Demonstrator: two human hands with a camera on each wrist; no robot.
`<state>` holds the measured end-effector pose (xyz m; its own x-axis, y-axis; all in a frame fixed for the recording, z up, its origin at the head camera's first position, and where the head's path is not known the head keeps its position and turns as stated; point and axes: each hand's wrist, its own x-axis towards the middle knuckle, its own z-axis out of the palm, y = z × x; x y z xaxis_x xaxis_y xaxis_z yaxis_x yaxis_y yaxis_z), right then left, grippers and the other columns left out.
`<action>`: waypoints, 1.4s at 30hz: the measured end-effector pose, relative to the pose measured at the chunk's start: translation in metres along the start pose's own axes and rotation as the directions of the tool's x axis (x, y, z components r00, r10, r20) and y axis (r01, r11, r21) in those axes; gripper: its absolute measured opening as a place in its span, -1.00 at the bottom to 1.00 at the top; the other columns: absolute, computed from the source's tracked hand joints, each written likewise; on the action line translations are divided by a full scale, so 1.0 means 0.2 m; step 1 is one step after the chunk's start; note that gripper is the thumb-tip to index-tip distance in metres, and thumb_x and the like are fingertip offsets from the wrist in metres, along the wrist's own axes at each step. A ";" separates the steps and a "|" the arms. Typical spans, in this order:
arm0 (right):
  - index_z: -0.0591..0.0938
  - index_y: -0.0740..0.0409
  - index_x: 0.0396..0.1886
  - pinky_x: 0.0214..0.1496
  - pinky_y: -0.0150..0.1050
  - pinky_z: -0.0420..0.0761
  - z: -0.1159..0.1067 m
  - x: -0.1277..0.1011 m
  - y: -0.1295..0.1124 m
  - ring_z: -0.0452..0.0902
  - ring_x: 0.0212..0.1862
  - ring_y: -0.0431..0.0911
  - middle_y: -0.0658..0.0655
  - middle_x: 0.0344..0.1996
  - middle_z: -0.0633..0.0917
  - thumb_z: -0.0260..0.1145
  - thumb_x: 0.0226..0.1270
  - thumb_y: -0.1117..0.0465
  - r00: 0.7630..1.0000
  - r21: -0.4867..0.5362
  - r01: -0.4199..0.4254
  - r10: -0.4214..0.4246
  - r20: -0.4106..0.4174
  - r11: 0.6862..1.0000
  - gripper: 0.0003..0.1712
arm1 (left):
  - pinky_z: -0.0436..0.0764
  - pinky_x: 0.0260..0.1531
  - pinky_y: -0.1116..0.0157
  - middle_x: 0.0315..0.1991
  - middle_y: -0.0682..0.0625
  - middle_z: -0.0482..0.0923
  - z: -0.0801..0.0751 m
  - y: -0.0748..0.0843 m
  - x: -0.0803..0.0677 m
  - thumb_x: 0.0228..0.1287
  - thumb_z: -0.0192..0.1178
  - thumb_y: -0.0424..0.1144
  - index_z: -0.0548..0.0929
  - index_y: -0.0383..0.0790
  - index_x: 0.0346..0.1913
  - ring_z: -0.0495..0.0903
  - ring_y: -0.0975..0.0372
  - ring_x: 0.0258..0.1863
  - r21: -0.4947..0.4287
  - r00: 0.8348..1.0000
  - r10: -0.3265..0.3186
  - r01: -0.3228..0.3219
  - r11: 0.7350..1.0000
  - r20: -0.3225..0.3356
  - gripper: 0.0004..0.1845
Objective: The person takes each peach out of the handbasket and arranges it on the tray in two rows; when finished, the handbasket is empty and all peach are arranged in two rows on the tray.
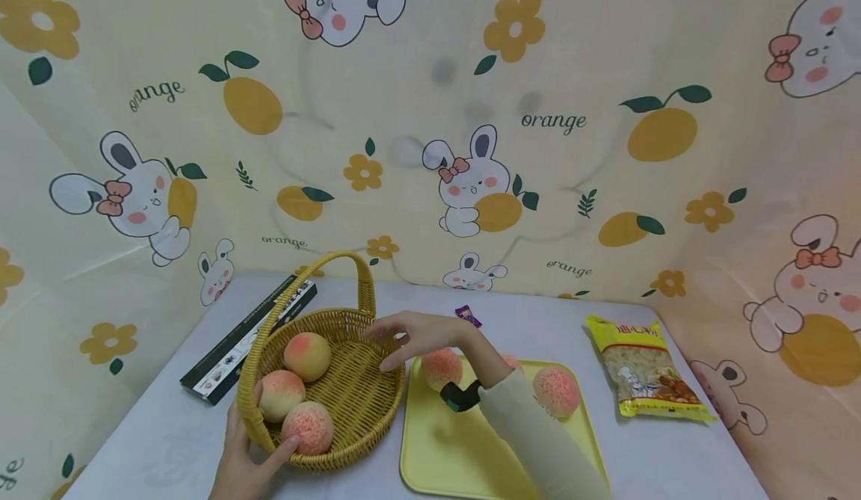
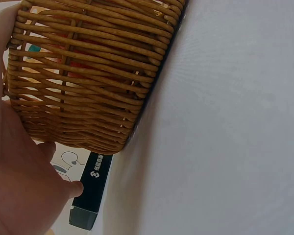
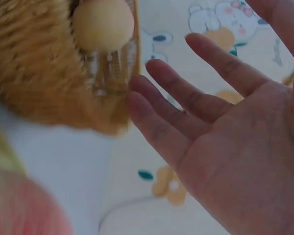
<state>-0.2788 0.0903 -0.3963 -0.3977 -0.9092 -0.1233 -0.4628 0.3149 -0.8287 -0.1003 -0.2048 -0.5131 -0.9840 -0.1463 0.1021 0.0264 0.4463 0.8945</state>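
Observation:
A wicker basket (image 1: 363, 403) with a tall handle stands left of centre and holds three peaches (image 1: 306, 356). My left hand (image 1: 250, 459) grips its near-left rim, thumb over the edge beside the front peach (image 1: 308, 427); in the left wrist view the palm (image 2: 19, 186) lies against the basket wall (image 2: 88, 73). My right hand (image 1: 406, 338) hovers above the basket's right rim with fingers spread and holds nothing. The right wrist view shows that bare palm (image 3: 225, 142) beside the basket (image 3: 34, 73) and a peach (image 3: 103, 24).
A yellow tray (image 1: 471, 455) right of the basket carries a peach (image 1: 442, 368) and another (image 1: 556, 392). A black box (image 1: 249, 339) lies behind the basket, also seen as the box (image 2: 90, 191). A snack bag (image 1: 646, 369) and a small purple wrapper (image 1: 468, 315) lie further off.

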 end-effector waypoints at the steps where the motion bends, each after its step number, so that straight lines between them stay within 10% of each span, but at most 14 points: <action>1: 0.42 0.17 0.41 0.35 -0.06 0.45 0.01 0.03 -0.01 0.42 0.28 -0.19 0.04 0.30 0.51 0.38 0.34 0.19 1.000 -0.010 0.003 -0.003 0.015 1.000 -0.33 | 0.03 0.24 -0.46 0.56 -0.19 -0.31 0.00 0.00 0.00 0.15 0.48 -0.07 -0.07 0.05 0.62 -0.17 -0.29 0.48 0.003 1.000 -0.009 0.009 1.000 0.000 0.13; 13: 0.42 0.29 0.39 0.30 -0.31 0.44 0.10 0.31 -0.12 0.45 0.26 -0.15 0.26 0.32 0.49 0.41 0.31 0.26 0.962 -0.015 0.096 -0.089 0.258 0.995 -0.32 | 0.03 0.21 -0.49 0.56 -0.21 -0.32 -0.01 0.01 0.00 0.18 0.46 -0.11 -0.08 0.05 0.62 -0.21 -0.30 0.49 0.007 1.000 0.029 -0.029 1.000 0.006 0.11; 34: 0.44 0.38 0.35 0.32 -0.21 0.47 0.23 0.55 -0.09 0.52 0.22 -0.09 0.22 0.25 0.56 0.38 0.25 0.48 0.920 0.143 0.029 -0.082 0.383 0.989 -0.35 | 0.03 0.25 -0.45 0.58 -0.16 -0.38 -0.01 0.01 0.01 0.16 0.46 0.01 -0.11 0.05 0.63 -0.23 -0.30 0.50 0.020 0.998 -0.057 0.056 0.998 0.030 0.14; 42: 0.47 0.41 0.31 0.29 -0.23 0.49 0.26 0.59 -0.09 0.55 0.14 -0.17 0.27 0.22 0.56 0.34 0.27 0.50 0.897 0.169 0.006 -0.080 0.435 0.986 -0.41 | 0.09 0.21 -0.46 0.55 -0.22 -0.27 -0.01 0.01 0.00 0.17 0.47 -0.08 -0.06 -0.02 0.62 -0.11 -0.33 0.45 0.015 1.000 -0.001 0.000 1.000 0.012 0.11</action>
<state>-0.2755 -0.0360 -0.4256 0.0247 -0.9590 -0.2823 -0.3247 0.2593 -0.9096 -0.1001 -0.2048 -0.5101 -0.9861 -0.1356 0.0962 0.0235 0.4595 0.8879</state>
